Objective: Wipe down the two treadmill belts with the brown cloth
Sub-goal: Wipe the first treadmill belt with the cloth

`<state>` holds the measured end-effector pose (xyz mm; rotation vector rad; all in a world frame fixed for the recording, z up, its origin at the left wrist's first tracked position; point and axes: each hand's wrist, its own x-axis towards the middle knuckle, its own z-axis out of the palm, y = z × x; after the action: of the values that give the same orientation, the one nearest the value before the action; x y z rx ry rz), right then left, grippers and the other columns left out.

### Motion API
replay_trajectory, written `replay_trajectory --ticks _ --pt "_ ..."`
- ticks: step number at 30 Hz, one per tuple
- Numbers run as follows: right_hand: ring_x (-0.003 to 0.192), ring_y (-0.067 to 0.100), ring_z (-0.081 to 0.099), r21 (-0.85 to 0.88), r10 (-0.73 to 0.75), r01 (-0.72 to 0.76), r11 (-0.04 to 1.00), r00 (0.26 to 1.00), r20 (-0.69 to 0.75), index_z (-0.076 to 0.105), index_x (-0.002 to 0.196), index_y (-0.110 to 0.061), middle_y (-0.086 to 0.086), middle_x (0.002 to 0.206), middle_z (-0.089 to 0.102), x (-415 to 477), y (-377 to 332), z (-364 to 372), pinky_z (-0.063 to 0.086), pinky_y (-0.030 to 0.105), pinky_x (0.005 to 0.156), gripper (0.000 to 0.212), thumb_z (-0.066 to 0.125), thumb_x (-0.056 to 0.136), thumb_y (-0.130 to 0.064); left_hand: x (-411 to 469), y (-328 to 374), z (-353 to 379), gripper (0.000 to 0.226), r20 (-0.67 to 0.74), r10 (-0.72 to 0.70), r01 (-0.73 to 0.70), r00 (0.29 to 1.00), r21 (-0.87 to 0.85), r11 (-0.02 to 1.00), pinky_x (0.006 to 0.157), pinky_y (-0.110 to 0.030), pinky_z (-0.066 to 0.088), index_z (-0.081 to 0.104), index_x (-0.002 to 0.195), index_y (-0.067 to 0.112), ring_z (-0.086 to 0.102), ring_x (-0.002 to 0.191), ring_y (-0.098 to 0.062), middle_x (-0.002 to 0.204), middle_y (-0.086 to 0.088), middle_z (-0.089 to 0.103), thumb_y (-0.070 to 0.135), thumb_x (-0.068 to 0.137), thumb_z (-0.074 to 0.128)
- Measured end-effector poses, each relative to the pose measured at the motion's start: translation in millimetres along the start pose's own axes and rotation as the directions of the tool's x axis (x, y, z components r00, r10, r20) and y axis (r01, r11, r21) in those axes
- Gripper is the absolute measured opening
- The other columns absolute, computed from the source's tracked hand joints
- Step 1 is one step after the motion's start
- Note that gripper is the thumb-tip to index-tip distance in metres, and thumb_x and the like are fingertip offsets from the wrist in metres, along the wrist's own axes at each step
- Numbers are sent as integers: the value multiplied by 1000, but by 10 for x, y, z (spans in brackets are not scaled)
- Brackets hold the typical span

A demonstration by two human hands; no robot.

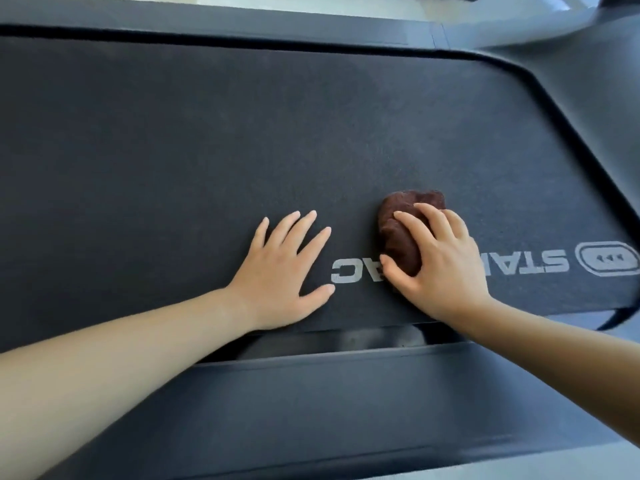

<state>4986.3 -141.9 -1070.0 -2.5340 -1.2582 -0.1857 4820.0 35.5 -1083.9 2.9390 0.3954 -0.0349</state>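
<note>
The right hand (446, 258) grasps the bunched brown cloth (401, 233) on the dark textured treadmill belt (207, 133), right of frame centre. The left hand (280, 271) lies flat on the belt, fingers spread.

Matt, finely grained black belt (207, 133); fuzzy brown cloth (401, 237); smooth plastic side rail (346, 393).

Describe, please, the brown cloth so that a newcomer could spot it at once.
A wide dark treadmill belt fills the view, with white lettering near its close edge. Over the middle of that lettering, the right hand grips a bunched cloth, the only brown thing there.
</note>
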Motion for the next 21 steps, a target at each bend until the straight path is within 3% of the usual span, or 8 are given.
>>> replay_trajectory --ticks 7,12,18,21 --pt "122 34 41 -5 41 -41 999 997 -68 55 127 -27 4 134 50 477 49 163 47 49 85 62 47 75 -61 -1 25 -1 77 -48 -25 22 999 -48 999 115 -49 4 25 145 27 6 143 -18 156 2 13 65 78 32" --pt "125 33 37 -18 55 -55 998 998 -36 51 128 -29 2 137 46 770 43 257 43 49 88 60 45 78 -62 -5 22 3 77 -88 -32 27 996 -63 998 115 -47 6 31 143 27 10 143 -18 155 3 19 66 77 26" --pt "127 31 35 11 -38 38 999 999 16 51 131 -27 4 139 45 285 27 85 41 49 90 63 47 78 -61 -11 43 -21 75 -49 22 -24 999 -32 999 113 -56 10 30 145 24 11 143 -23 156 2 18 62 81 22" --pt "125 34 40 52 -114 112 992 993 32 56 129 -22 7 137 49 -76 87 -63 45 50 88 63 53 77 -56 -3 55 -13 62 -22 127 -128 992 -33 991 109 -64 9 30 145 24 11 143 -21 156 5 18 52 90 34"
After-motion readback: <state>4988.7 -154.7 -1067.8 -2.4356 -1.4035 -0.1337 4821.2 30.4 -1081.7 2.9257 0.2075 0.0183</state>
